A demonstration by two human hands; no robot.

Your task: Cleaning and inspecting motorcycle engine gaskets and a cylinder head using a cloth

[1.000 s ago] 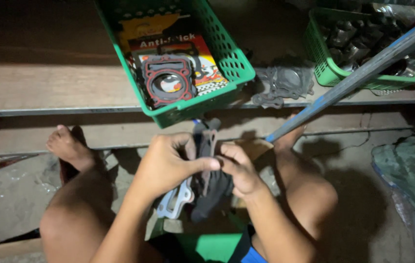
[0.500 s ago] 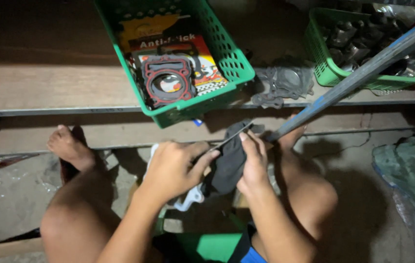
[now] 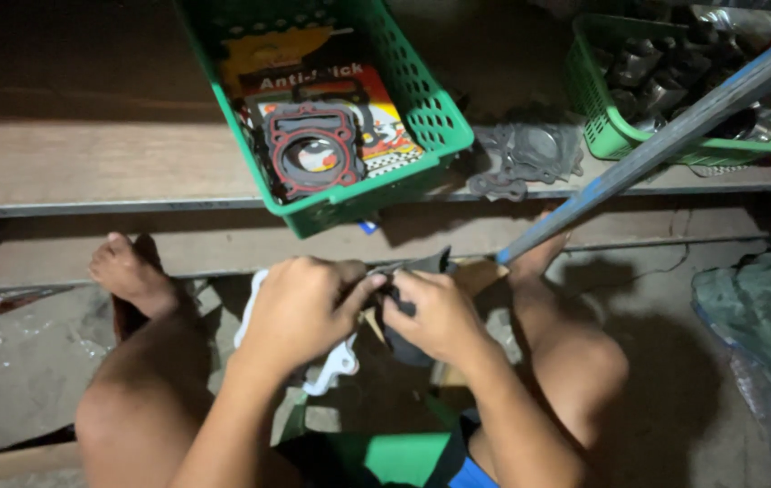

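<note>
A long wooden shelf [image 3: 87, 167] runs across the upper half of the view, seen from above by a person sitting on the floor with bare knees apart. On the shelf near the middle, a green plastic basket [image 3: 422, 99] sits tilted, one corner hanging over the shelf's front edge; inside it lies a printed card pack with a dark, red-edged engine gasket [image 3: 311, 149] on top. To the basket's right a grey gasket [image 3: 530, 154] lies flat on the shelf, and beyond that a second green basket [image 3: 611, 126] holds dark metal parts. A blue metal bar [image 3: 675, 136] slants from the upper right down to just below the shelf's front edge. A green-grey plastic-wrapped bundle [image 3: 756, 316] lies on the floor, lower right of the shelf.

Below the shelf, between the knees, both hands meet. The left hand [image 3: 300, 307] is curled, its fingers pinching a thin dark gasket sheet [image 3: 417, 267], with pale gasket pieces [image 3: 336, 361] showing beneath it. The right hand [image 3: 435, 316] is also closed in a grip on the same dark sheet, thumb touching the left fingertips.
</note>
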